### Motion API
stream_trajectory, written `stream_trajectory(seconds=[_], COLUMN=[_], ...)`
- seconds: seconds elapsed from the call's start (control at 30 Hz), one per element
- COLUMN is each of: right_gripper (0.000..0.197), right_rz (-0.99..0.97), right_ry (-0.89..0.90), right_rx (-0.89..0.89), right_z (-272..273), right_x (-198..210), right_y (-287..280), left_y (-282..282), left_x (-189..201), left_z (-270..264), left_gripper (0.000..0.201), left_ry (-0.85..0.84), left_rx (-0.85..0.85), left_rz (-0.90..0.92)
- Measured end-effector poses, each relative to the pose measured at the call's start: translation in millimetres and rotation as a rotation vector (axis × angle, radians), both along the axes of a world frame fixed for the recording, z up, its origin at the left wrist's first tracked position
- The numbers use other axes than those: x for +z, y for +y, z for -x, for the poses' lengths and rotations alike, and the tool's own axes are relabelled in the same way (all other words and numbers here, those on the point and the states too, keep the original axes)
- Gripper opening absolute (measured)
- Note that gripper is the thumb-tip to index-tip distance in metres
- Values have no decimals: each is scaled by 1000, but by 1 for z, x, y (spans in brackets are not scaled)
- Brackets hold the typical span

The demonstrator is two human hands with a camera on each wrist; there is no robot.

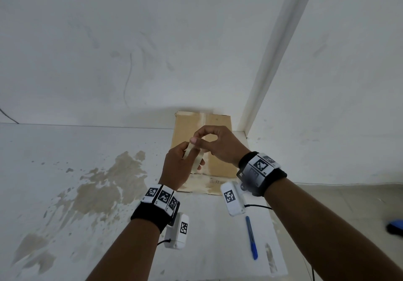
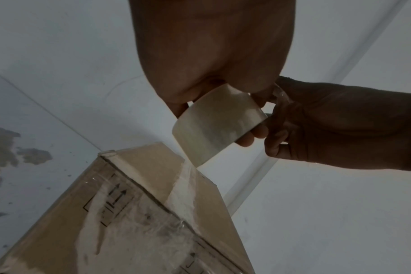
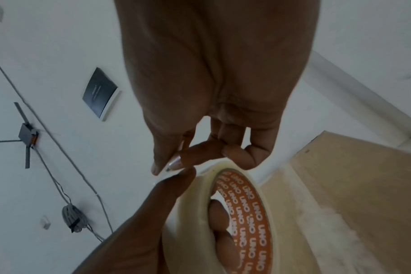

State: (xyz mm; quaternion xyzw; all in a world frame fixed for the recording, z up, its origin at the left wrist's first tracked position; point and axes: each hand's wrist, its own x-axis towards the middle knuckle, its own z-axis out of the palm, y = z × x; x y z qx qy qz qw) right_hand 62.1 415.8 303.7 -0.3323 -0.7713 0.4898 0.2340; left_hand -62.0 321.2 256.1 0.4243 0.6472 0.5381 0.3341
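Above the white tabletop (image 1: 87, 149), the left hand (image 1: 176, 167) grips the seemingly light, rigid tape roll (image 1: 199, 160) through its core while the right hand (image 1: 220, 147) pinches its flimsy, sticky free end (image 3: 174, 163).

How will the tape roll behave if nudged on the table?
The tape roll is a ring, so on edge it would probably roll; flat, it should stay. The left hand holds it by fingers through the core, so likely light. Its loose end, pinched by the right hand, looks thin and floppy.
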Motion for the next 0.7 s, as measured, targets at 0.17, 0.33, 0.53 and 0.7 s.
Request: stream_trajectory(seconds=[0.17,0.33,0.53,0.7], right_gripper=[18,54,76,88], right_rz=[-90,-176,-220,-291], right_ry=[-63,-24,-117,-238], right_rx=[-46,-204,-446,-526], right_z=[3,7,10,18], right_x=[-8,-16,-19,-26], right_y=[-2,-3,-9,-11], left_y=[0,3,5,4], left_x=[0,-4,-15,-11], left_z=[-1,-3,-4,-7], left_gripper=[25,22,22,17], left_ry=[5,57,125,137], left_rx=[9,56,132,212], left_rz=[-32,-21,-14,-28])
